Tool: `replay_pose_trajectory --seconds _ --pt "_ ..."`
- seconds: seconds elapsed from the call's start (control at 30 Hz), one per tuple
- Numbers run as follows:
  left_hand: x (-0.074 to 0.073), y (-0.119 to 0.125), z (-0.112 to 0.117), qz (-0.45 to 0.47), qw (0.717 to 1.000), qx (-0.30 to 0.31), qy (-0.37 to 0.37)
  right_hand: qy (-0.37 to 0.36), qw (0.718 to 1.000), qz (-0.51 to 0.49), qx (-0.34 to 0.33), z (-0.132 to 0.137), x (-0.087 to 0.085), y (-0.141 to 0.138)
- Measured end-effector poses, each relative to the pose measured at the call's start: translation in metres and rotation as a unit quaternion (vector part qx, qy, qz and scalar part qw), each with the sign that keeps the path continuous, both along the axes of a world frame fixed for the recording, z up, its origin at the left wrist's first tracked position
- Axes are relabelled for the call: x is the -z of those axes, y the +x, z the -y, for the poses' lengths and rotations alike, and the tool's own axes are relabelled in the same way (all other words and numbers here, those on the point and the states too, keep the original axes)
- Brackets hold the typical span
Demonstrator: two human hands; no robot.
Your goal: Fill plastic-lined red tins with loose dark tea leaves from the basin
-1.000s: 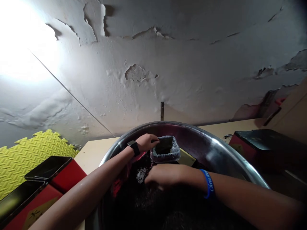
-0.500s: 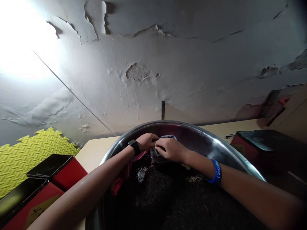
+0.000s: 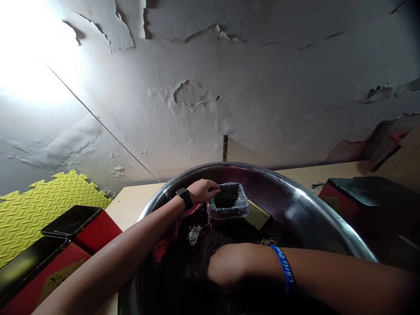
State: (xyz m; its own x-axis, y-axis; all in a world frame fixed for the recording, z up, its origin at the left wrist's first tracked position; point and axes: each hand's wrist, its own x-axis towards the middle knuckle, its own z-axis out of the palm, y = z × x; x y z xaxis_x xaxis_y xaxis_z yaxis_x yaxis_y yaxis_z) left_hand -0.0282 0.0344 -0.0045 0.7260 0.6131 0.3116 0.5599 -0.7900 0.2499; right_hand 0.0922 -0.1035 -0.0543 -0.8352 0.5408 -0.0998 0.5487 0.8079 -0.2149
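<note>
A small square clear plastic container (image 3: 244, 209) with a crinkled film-like edge and dark contents stands inside a large metal basin (image 3: 297, 192). My left hand (image 3: 202, 191), wearing a black watch, grips the container's left rim between thumb and fingers. Dark loose soil (image 3: 200, 271) covers the basin floor. Into this soil reaches my right hand (image 3: 226, 264), below the container; its fingers are hidden in the dark. A blue wristband (image 3: 285, 269) circles the right wrist. Beside the container's right side lies a flat yellowish piece (image 3: 257, 215).
White granules (image 3: 194, 235) and a red piece (image 3: 160, 250) lie on the soil's left side. Red boxes with black lids (image 3: 96, 232) stand left of the basin, and another dark-lidded box (image 3: 361, 192) at right. A peeling wall rises behind the table (image 3: 131, 201).
My right hand has left the container's rim and moved down toward me into the soil. The left hand stays at the rim. The container's opening and the yellowish piece now show.
</note>
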Motion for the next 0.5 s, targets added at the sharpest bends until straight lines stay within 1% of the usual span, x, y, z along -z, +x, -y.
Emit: replay_pose_trajectory --seconds 0.03,0.07,0.1,0.17,0.23,0.3,0.37,0.43,0.5 --pt "0.000 0.000 0.000 0.000 1.000 0.000 -0.001 0.032 0.997 0.050 -0.059 -0.001 -0.011 0.001" --pt "0.000 0.000 0.000 0.000 1.000 0.000 -0.002 0.051 0.992 0.071 -0.087 -0.003 -0.024 0.003" --pt "0.000 0.000 0.000 0.002 1.000 0.000 -0.002 0.071 0.991 0.066 -0.092 -0.006 -0.036 0.005" --pt "0.000 0.000 0.000 0.008 1.000 -0.003 -0.002 0.111 0.992 0.023 -0.053 -0.018 -0.058 0.012" --pt "-0.001 0.001 0.001 0.007 1.000 -0.002 -0.008 0.154 0.988 -0.004 0.008 -0.034 -0.071 0.022" --pt "-0.002 0.001 0.002 0.001 1.000 0.001 -0.015 0.202 0.977 -0.023 0.069 -0.052 -0.075 0.034" --pt "-0.003 0.001 0.002 -0.003 1.000 0.001 -0.015 0.232 0.965 -0.031 0.120 -0.068 -0.071 0.045" --pt "-0.004 0.001 0.003 -0.003 1.000 0.003 -0.008 0.231 0.960 -0.025 0.155 -0.078 -0.066 0.053" --pt "-0.004 0.000 0.003 -0.006 1.000 0.004 0.001 0.234 0.957 -0.035 0.166 -0.079 -0.066 0.056"
